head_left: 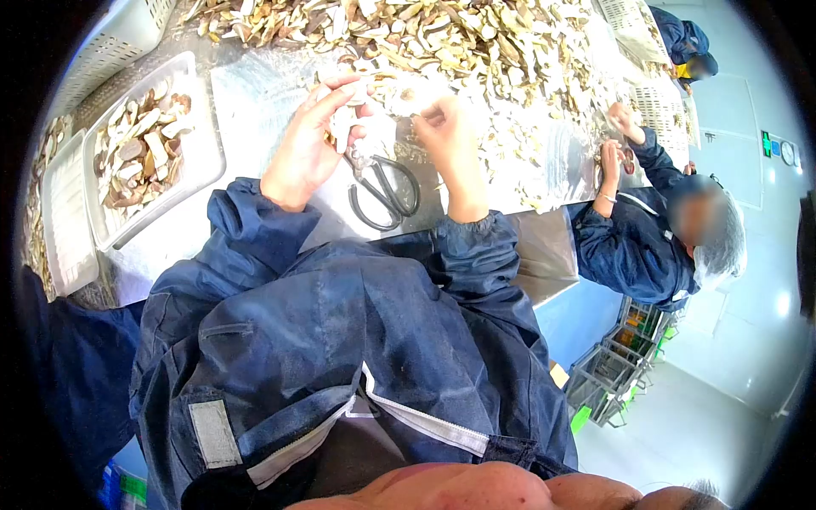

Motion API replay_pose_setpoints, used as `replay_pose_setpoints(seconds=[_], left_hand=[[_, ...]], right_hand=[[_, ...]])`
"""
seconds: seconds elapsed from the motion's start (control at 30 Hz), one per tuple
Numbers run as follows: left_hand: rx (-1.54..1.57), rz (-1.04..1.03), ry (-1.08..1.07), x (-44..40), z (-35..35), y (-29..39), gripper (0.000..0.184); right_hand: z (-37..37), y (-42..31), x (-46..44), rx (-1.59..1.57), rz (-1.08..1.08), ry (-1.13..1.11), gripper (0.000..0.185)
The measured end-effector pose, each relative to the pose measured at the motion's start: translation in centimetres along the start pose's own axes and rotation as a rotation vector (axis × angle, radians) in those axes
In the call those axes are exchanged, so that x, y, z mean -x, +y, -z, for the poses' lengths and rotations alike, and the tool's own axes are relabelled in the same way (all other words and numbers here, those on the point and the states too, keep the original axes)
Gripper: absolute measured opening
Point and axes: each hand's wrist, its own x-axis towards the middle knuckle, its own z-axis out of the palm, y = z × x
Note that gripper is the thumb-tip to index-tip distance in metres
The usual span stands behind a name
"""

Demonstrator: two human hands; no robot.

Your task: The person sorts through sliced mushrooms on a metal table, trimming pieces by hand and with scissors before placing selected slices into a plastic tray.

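My left hand (304,146) is closed around a pale mushroom slice (342,123), with the thumb and fingers curled about it. To its right, my right hand (452,153) has its fingertips bent together in a pinch; whatever they hold, if anything, is too small to tell. Scissors with black looped handles (398,202) lie on the table between my wrists, their blades partly hidden near the left hand. Beyond both hands spreads a large heap of sliced mushrooms (442,42).
At the left stands a clear plastic tub (211,140) of mushroom pieces, beside a white lid or tray (68,229). White perforated baskets (119,51) line the far edges. A co-worker (637,238) in dark blue works at the right; another person's sleeve (76,357) shows at the left.
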Motion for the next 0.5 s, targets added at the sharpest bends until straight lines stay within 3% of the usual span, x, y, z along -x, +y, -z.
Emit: replay_pose_setpoints(seconds=[0.2,0.3,0.43,0.5], left_hand=[[0.084,0.03,-0.022,-0.3,0.5,-0.5,0.037],[0.115,0.073,-0.071,-0.5,0.6,-0.6,0.043],[0.206,0.158,-0.15,-0.2,0.0,-0.5,0.043],[0.208,0.161,-0.142,-0.2,0.3,-0.6,0.045]], right_hand=[[0.6,-1.2,0.8,0.045,0.104,0.099,0.017],[0.8,-2.1,0.9,-0.136,-0.037,0.036,0.019],[0.6,-5.3,0.9,-0.53,0.19,-0.209,0.024],[-0.3,-2.6,-1.1,-0.438,0.18,-0.091,0.022]])
